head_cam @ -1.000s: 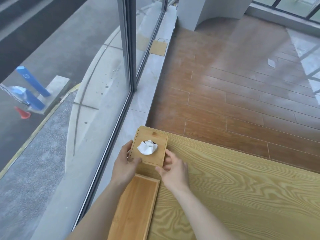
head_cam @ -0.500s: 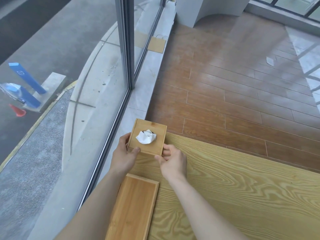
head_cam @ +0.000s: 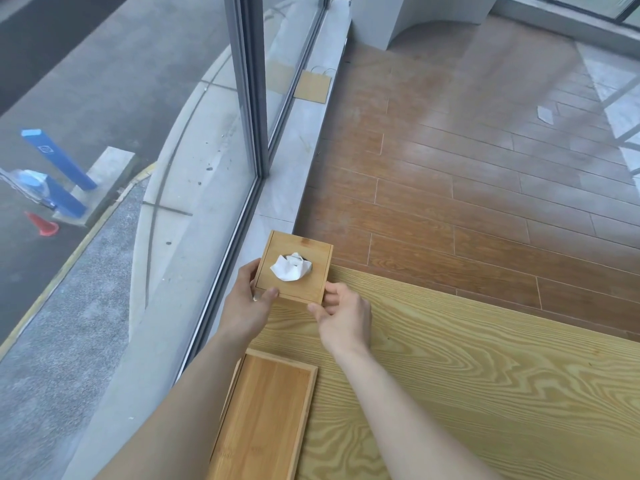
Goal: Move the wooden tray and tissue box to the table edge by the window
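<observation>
Both bare forearms reach forward from the lower edge of the view and converge ahead of the body. The left hand (head_cam: 247, 303) is turned palm inward, its thumb lying forward and its fingers (head_cam: 250, 271) curled around to clamp. The right hand (head_cam: 344, 315) is palm-down with the wrist nearly straight, its fingers (head_cam: 330, 291) bent and pinching toward the left hand. The two hands sit close together without touching.
</observation>
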`<state>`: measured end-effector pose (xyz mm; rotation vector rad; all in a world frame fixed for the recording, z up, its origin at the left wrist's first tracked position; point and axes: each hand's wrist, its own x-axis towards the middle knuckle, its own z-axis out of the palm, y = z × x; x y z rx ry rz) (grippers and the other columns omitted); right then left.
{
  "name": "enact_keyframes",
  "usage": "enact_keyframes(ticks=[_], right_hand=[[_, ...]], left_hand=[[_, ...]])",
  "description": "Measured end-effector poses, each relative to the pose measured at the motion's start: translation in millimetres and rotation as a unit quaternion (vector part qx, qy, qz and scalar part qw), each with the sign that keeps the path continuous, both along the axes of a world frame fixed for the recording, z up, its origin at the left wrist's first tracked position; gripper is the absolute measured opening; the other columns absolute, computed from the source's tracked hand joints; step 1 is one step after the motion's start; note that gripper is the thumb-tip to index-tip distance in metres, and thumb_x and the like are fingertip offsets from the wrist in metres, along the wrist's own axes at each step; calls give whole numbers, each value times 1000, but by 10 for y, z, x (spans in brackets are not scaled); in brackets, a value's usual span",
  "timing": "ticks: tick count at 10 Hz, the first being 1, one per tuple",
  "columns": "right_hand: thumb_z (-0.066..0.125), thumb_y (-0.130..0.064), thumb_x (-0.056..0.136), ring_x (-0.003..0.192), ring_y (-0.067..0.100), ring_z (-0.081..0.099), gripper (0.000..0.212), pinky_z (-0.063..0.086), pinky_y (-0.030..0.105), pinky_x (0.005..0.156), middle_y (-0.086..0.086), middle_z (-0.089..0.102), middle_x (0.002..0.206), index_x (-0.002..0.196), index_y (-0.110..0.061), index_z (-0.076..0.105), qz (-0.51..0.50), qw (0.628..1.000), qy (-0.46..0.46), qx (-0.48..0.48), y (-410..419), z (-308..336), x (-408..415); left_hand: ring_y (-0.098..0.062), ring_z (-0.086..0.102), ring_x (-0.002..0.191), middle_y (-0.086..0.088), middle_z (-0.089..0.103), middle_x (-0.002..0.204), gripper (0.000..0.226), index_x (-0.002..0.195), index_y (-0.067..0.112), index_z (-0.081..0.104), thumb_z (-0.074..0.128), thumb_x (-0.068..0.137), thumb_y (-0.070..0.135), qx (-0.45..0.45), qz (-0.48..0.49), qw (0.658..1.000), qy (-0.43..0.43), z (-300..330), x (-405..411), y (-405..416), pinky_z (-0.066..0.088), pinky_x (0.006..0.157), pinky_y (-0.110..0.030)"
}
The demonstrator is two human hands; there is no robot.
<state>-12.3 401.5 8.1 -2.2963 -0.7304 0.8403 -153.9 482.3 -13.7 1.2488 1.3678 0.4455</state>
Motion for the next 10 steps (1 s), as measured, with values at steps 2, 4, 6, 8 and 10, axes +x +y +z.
enact_keyframes(ticks=[2, 4, 6, 8, 10], right_hand=[[85, -18, 84, 84, 12, 73, 43, 60, 32, 88, -2, 77, 108, 125, -21, 71, 0, 1000, -9, -1, -1, 7, -23], [85, -18, 83, 88, 14, 74, 44, 60, 37, 91, 0, 78, 109, 125, -18, 70, -2, 1000, -21, -3, 6, -9, -50], [85, -18, 84, 89, 16, 74, 44, 60, 40, 92, 0, 78, 108, 125, -19, 71, -3, 1000, -29, -2, -5, -32, -50], [83, -26, 84, 104, 19, 70, 42, 56, 38, 96, -2, 77, 113, 124, -23, 69, 10, 999, -50, -9, -29, -57, -48], [68, -53, 91, 149, 25, 37, 77, 33, 41, 119, 4, 41, 162, 156, -25, 37, 75, 991, -83, -69, -152, 26, -32]], left_hand=[[-16, 56, 117, 3, 59, 136, 58, 149, 29, 39, 62, 97, 17, 12, -5, 1000, 0, 13, 8, -25, 46, 103, -38], [-19, 56, 119, 4, 59, 136, 58, 148, 31, 39, 62, 97, 17, 16, -6, 1000, 0, 5, 13, -30, 47, 103, -40], [-10, 58, 102, 5, 60, 131, 57, 149, 29, 38, 60, 98, 15, 25, -11, 1000, -3, 26, 17, -27, 47, 97, -34], [5, 57, 90, 13, 61, 111, 57, 151, 27, 36, 59, 99, 15, 24, -11, 1000, 5, 59, 36, -26, 44, 83, -26], [8, 50, 123, -2, 39, 156, 70, 156, 19, 29, 65, 96, 24, 73, 1, 991, 108, 111, 67, -45, 35, 106, -31]])
